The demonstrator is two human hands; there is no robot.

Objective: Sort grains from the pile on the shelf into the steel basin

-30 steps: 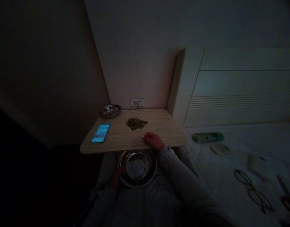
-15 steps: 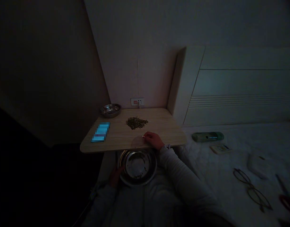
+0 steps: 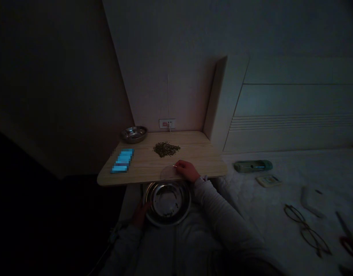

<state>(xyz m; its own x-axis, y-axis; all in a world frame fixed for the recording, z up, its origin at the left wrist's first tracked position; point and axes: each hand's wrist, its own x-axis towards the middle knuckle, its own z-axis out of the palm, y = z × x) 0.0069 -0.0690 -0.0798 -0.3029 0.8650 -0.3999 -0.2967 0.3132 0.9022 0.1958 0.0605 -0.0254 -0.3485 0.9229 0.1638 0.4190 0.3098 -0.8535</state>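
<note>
My right hand (image 3: 187, 170) is closed in a pinch on a thin, clear, rounded piece of plastic (image 3: 167, 173) at the front edge of the small wooden table (image 3: 144, 166). Behind it on the tabletop lies a loose heap of small greenish-brown grains (image 3: 165, 149). Below the table edge, over my lap, a shiny metal bowl (image 3: 182, 215) is gripped at its left rim by my left hand (image 3: 140, 214). Some dark grains lie in the bottom of the bowl. The left fingertips are dim and partly lost in shadow.
A second metal bowl (image 3: 134, 134) and a lit, blurred-out phone (image 3: 122, 161) are on the table's left side. A wall socket (image 3: 167, 123) is behind. On the bed at right lie a green bottle (image 3: 253, 166), a card-like item (image 3: 268, 181), glasses (image 3: 304, 226) and scissors (image 3: 349, 239).
</note>
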